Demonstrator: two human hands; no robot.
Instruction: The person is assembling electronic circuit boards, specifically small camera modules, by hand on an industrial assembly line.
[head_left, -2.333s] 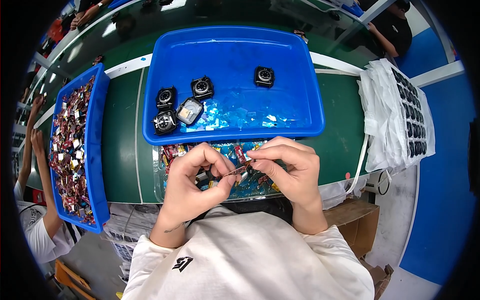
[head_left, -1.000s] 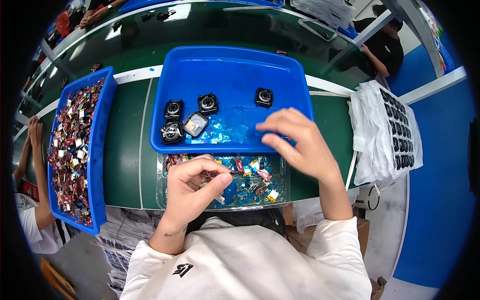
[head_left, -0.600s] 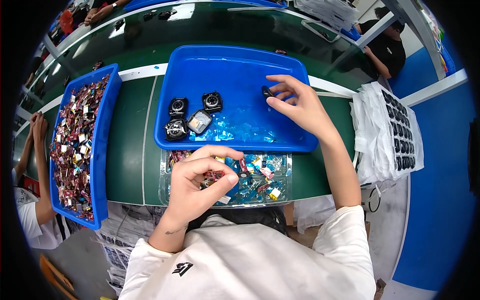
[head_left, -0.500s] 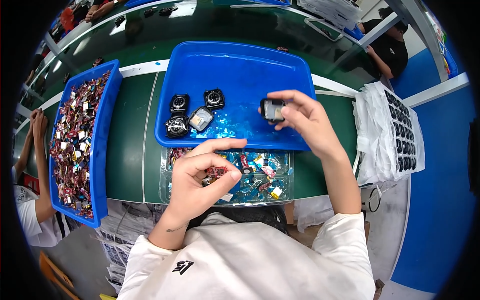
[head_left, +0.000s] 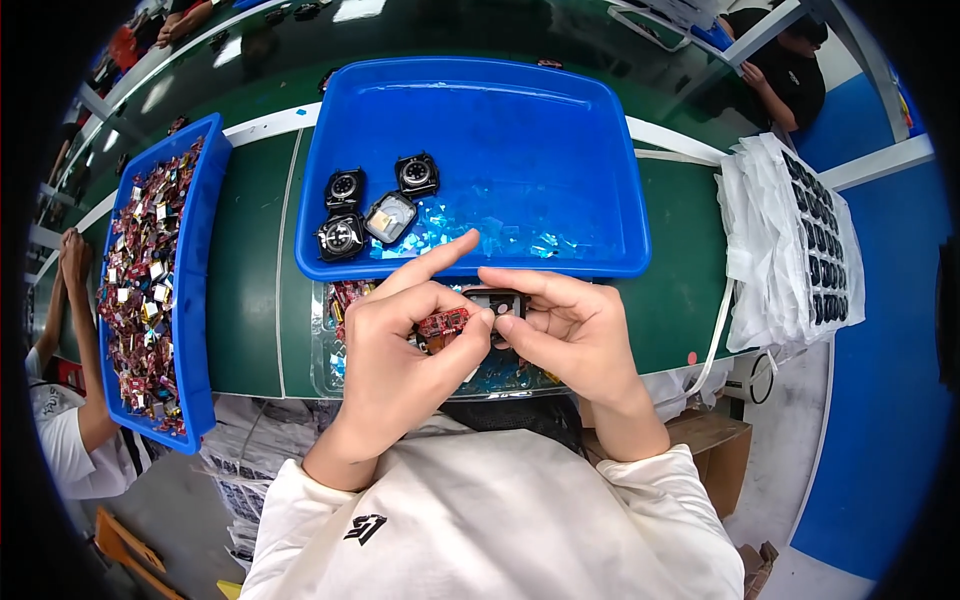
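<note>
My right hand [head_left: 572, 330] grips a black smartwatch case [head_left: 497, 302] in front of me, its thumb on the case and its fingers around the far side. My left hand [head_left: 405, 335] is closed at the case's left edge, thumb and middle fingertip together, with the index finger stretched out above. A small red circuit board [head_left: 443, 322] shows inside its curled fingers. Beneath both hands lies a clear plastic tray [head_left: 322, 375] with small parts and blue film scraps, mostly hidden. Beyond it, several watch cases [head_left: 343, 187] sit at the left of a blue tray [head_left: 480, 110].
On the left, a long blue bin [head_left: 205, 300] is heaped with red circuit boards [head_left: 150, 280]. Bagged trays of black watch parts [head_left: 800, 240] are stacked on the right. Other people's hands [head_left: 75, 258] show at the far left; a person in black [head_left: 785, 75] is at the upper right.
My right hand has brought the watch case down and left from over the blue tray to my left hand. My left hand has shifted slightly up and right.
</note>
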